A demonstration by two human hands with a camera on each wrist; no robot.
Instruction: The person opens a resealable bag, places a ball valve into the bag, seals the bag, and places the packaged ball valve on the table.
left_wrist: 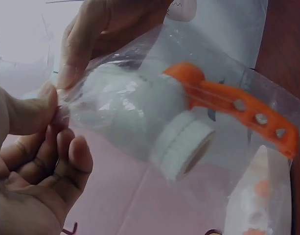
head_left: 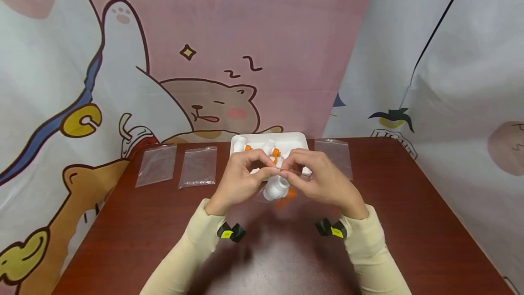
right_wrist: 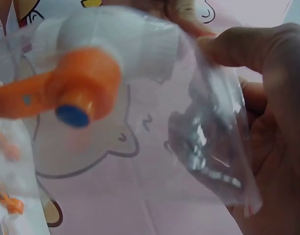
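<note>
A clear plastic zip bag [right_wrist: 213, 132] hangs between my hands above the table. Inside it is a white plastic ball valve [head_left: 276, 188] with an orange lever handle [left_wrist: 247, 105]; a blue spot marks the handle's hub in the right wrist view. With thumb and fingers my left hand [head_left: 241, 179] pinches the bag's upper edge. My right hand [head_left: 325, 181] pinches the same edge, its fingertips meeting those of the left. The exact line of the bag's seal is hard to make out behind the fingers.
Behind the hands stands a white tray [head_left: 296, 139] with several white-and-orange valves [head_left: 239, 144]. Two flat clear bags [head_left: 156, 166] lie left of it, and another clear bag [head_left: 336, 154] lies at its right. A printed cloth [head_left: 294, 58] hangs behind the brown table [head_left: 409, 222].
</note>
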